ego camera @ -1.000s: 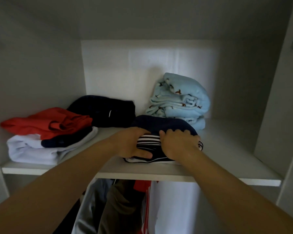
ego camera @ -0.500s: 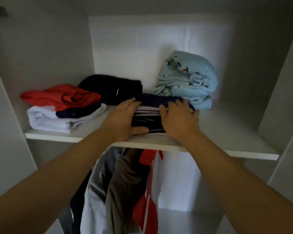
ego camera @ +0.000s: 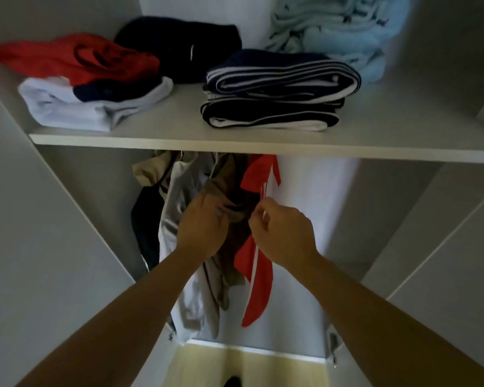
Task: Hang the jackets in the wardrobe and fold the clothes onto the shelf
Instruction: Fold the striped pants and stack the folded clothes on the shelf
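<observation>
Your left hand (ego camera: pixel 204 224) grips the brown jacket (ego camera: pixel 224 191) hanging below the shelf (ego camera: pixel 263 146); your right hand (ego camera: pixel 282 230) is curled beside the red jacket (ego camera: pixel 259 269), grip unclear. The folded striped garment (ego camera: pixel 277 90) lies on the shelf.

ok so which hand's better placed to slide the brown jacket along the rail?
Left. The left hand already grips the brown jacket; the right hand is curled by the red jacket, seemingly pinching its edge.
</observation>
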`<state>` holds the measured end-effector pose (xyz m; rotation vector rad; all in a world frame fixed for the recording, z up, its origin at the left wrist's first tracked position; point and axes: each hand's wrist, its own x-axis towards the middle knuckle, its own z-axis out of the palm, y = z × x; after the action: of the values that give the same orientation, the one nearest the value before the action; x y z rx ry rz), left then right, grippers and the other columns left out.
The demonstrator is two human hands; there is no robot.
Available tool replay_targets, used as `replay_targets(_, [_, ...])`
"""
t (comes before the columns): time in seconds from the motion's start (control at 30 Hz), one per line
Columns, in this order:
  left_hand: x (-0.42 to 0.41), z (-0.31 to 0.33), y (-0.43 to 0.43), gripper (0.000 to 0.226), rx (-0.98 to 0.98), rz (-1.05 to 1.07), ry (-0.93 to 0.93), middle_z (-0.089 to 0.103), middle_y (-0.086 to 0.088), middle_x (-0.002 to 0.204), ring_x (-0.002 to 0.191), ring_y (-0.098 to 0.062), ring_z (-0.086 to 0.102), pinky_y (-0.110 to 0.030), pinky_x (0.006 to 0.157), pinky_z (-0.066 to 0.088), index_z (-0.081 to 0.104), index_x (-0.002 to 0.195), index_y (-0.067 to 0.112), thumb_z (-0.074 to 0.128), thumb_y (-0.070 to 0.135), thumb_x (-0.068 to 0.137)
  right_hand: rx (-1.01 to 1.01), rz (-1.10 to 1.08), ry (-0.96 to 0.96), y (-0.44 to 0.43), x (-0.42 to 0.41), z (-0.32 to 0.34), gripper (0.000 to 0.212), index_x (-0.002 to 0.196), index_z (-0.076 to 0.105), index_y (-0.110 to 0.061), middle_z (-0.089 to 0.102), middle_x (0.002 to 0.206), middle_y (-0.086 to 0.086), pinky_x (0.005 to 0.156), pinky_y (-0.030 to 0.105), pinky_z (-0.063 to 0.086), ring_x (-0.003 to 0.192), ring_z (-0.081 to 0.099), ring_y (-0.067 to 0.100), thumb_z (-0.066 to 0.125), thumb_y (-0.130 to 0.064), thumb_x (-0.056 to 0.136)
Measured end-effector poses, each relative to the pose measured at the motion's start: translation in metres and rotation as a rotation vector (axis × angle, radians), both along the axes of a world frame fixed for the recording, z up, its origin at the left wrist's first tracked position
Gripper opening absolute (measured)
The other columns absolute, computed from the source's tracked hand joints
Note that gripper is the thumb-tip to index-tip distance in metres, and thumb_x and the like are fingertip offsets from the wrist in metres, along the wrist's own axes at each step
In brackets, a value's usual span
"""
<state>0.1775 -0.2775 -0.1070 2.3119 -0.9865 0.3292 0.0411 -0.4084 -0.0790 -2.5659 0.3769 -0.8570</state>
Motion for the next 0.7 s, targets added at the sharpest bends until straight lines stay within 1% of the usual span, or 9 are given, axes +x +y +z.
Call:
replay_targets(0.07, [0.018,-0.004,-0.002,0.019,0.097,0.11,0.008,0.056,-0.012,0.11,0.101,-0.029,0.055,-0.042,0.083,0.049,0.057,0.107,0.008,0.057,0.018,0.091,0.037,-0.117,0.153,-0.012,0.017,-0.025,0.025,0.095,0.056,-0.021,0.061,0.066,-0.005,0.054,0.026,0.052,0.055,0.059,0.012,0.044,-0.041,0.102])
replay_targets(0.13, [0.039,-0.007,-0.006,0.037,0.228,0.195,0.045,0.052,-0.018,0.125,0.113,-0.035,0.051,-0.045,0.093,0.046,0.053,0.124,0.005,0.057,0.024,0.093,0.075,-0.211,0.284,-0.022,0.04,-0.043,0.027,0.1,0.052,-0.02,0.059,0.071,-0.005,0.055,0.025,0.048,0.061,0.061,0.013,0.041,-0.043,0.103])
replay_targets(0.2, [0.062,-0.013,-0.012,0.051,0.466,0.206,0.095,0.041,-0.023,0.141,0.123,-0.038,0.046,-0.044,0.098,0.044,0.038,0.143,0.004,0.045,0.029,0.1,0.149,-0.28,0.39,-0.028,0.062,-0.057,0.028,0.104,0.05,-0.018,0.054,0.073,-0.007,0.055,0.025,0.043,0.066,0.061,0.014,0.041,-0.044,0.103])
replay_targets(0.27, [0.081,-0.018,-0.019,0.058,0.621,0.186,0.141,0.032,-0.027,0.15,0.13,-0.04,0.042,-0.045,0.102,0.043,0.024,0.151,0.001,0.035,0.034,0.105,0.231,-0.339,0.453,-0.029,0.083,-0.068,0.037,0.12,0.048,-0.014,0.058,0.082,-0.004,0.062,0.029,0.045,0.074,0.063,0.018,0.04,-0.046,0.102])
replay_targets(0.33, [0.095,-0.025,-0.026,0.059,0.612,0.201,0.212,0.034,-0.028,0.15,0.13,-0.041,0.044,-0.046,0.102,0.043,0.026,0.15,-0.002,0.036,0.035,0.106,0.264,-0.395,0.494,-0.028,0.103,-0.077,0.044,0.128,0.045,-0.014,0.058,0.086,-0.002,0.067,0.033,0.045,0.077,0.061,0.021,0.037,-0.049,0.102])
replay_targets(0.4, [0.102,-0.036,-0.03,0.052,0.563,0.158,0.233,0.043,-0.029,0.143,0.126,-0.042,0.049,-0.047,0.099,0.044,0.034,0.143,-0.005,0.037,0.031,0.107,0.286,-0.455,0.51,-0.027,0.115,-0.086,0.036,0.117,0.044,-0.018,0.051,0.078,-0.005,0.061,0.031,0.04,0.065,0.052,0.016,0.038,-0.05,0.102])
replay_targets(0.5, [0.11,-0.055,-0.036,0.053,0.43,0.127,0.277,0.055,-0.028,0.132,0.117,-0.042,0.057,-0.047,0.091,0.047,0.029,0.145,-0.004,0.039,0.032,0.107,0.3,-0.52,0.539,-0.032,0.12,-0.098,0.025,0.112,0.045,-0.016,0.048,0.074,-0.005,0.051,0.027,0.034,0.054,0.042,0.012,0.043,-0.039,0.103])
replay_targets(0.6, [0.109,-0.071,-0.046,0.058,0.389,0.04,0.225,0.06,-0.029,0.125,0.111,-0.042,0.062,-0.044,0.089,0.049,0.023,0.148,-0.007,0.048,0.018,0.103,0.249,-0.505,0.517,-0.04,0.11,-0.106,0.025,0.118,0.044,-0.011,0.059,0.084,0.002,0.058,0.033,0.048,0.06,0.053,0.018,0.052,-0.026,0.1])
replay_targets(0.7, [0.095,-0.079,-0.057,0.057,0.393,0.007,0.074,0.064,-0.027,0.118,0.102,-0.038,0.066,-0.037,0.081,0.049,0.03,0.144,-0.01,0.056,0.013,0.098,0.23,-0.496,0.44,-0.049,0.094,-0.108,0.022,0.118,0.043,-0.008,0.063,0.087,0.006,0.063,0.04,0.056,0.067,0.064,0.025,0.044,-0.025,0.103])
